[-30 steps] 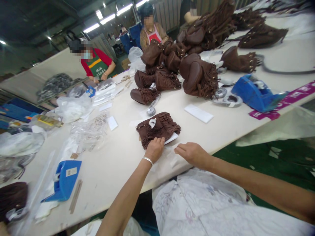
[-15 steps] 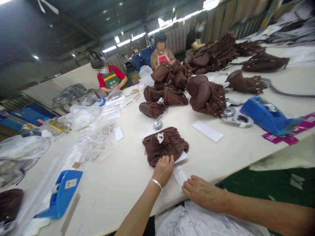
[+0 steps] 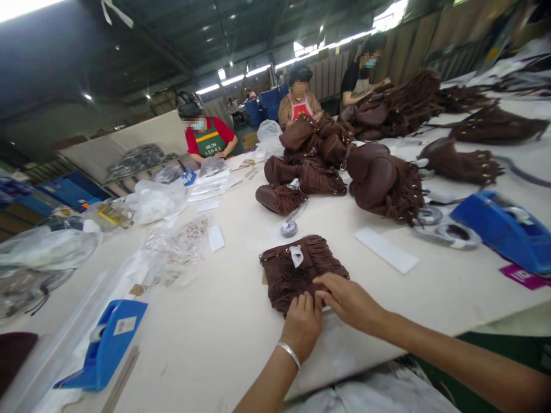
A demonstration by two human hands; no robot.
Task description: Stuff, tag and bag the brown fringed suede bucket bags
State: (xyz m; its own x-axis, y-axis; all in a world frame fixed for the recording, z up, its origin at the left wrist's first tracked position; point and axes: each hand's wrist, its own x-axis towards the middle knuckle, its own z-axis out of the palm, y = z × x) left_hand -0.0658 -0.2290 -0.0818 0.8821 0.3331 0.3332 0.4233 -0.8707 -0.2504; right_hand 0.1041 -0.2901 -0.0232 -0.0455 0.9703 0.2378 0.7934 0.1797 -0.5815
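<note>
The brown fringed bag (image 3: 307, 269) lies flat on the white table (image 3: 202, 344), in front of the person, near the table's close edge. A piece of white paper (image 3: 296, 256) stands up from its front, and fringe hangs along its right side

The left hand (image 3: 302, 324), with a silver bracelet (image 3: 290, 354) at the wrist, is at the bag's near edge; its fingers are bent over that edge, but whether they grip or only press cannot be told. The right hand (image 3: 353, 301) is just beside it, fingers bent and fingertips at the bag's lower right part; whether they pinch anything cannot be told

Beyond the bag lies a small grey coil (image 3: 288, 229), with a heap of brown bags (image 3: 318, 140) behind it. A white slab (image 3: 386, 250) lies to the right of the bag, near a blue tape dispenser (image 3: 501, 229). A second blue dispenser (image 3: 107, 347) stands at the left, near a clear plastic bag (image 3: 174, 252). Three co-workers are across the table: one in a green apron (image 3: 210, 140), one in a red apron (image 3: 301, 108), one in a dark top (image 3: 350, 80)
</note>
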